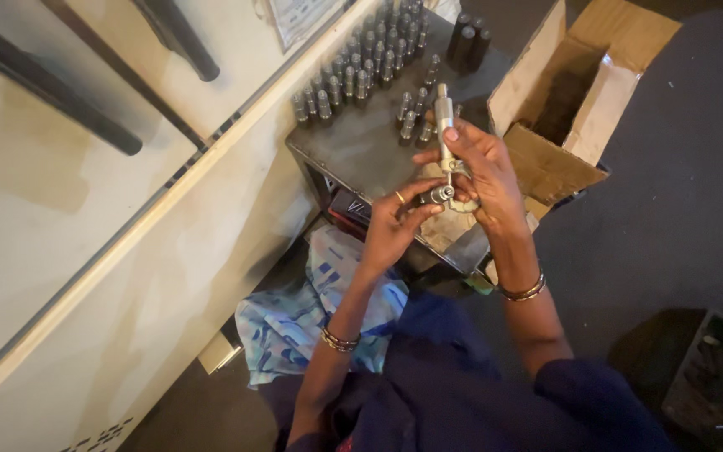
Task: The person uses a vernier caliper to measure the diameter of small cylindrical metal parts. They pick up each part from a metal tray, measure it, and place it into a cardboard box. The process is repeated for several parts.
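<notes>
My right hand (480,172) grips a slim upright metal cylinder (443,117), its top sticking out above my fingers. My left hand (393,224) pinches a small round metal fitting (442,195) just below that cylinder, close to my right palm. Both hands are held over the near edge of a low grey metal table (360,149). Several rows of similar upright metal cylinders (360,75) stand on the table's far part. What joins the two pieces is hidden by my fingers.
An open cardboard box (566,105) stands at the table's right. Three dark cylinders (467,40) stand at the table's far corner. A cream wall with dark bars (52,88) runs along the left. A blue patterned cloth (294,314) lies on my lap. A dark crate (717,381) sits lower right.
</notes>
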